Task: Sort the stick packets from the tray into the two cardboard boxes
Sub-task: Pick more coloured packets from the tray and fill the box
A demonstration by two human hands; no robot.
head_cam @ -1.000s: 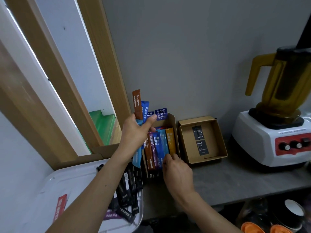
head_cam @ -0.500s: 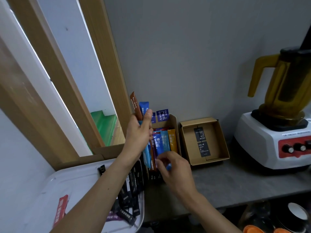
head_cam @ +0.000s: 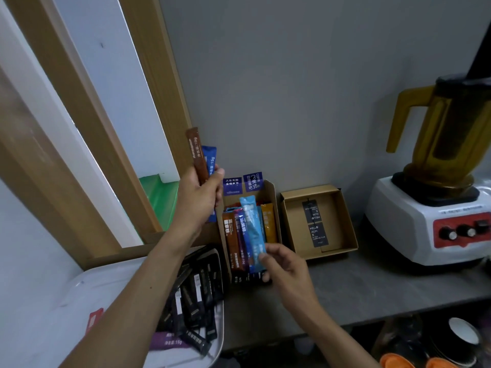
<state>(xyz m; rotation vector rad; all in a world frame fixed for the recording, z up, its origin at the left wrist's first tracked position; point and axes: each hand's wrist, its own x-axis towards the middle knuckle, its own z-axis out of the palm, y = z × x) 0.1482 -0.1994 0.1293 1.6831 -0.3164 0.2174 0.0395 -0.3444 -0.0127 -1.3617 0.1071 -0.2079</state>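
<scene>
White plastic tray [head_cam: 66,301] nearest, lower left, black stick packets [head_cam: 194,296] piled in it. Right hand [head_cam: 287,269] pinches light-blue stick packet [head_cam: 252,229] over packed brown cardboard box [head_cam: 273,197]. Left hand [head_cam: 199,197] grips brown stick packet [head_cam: 196,155] plus dark-blue stick packet [head_cam: 210,160], raised. Farther shallow cardboard box [head_cam: 295,227]: black items [head_cam: 314,224], possibly packets.
</scene>
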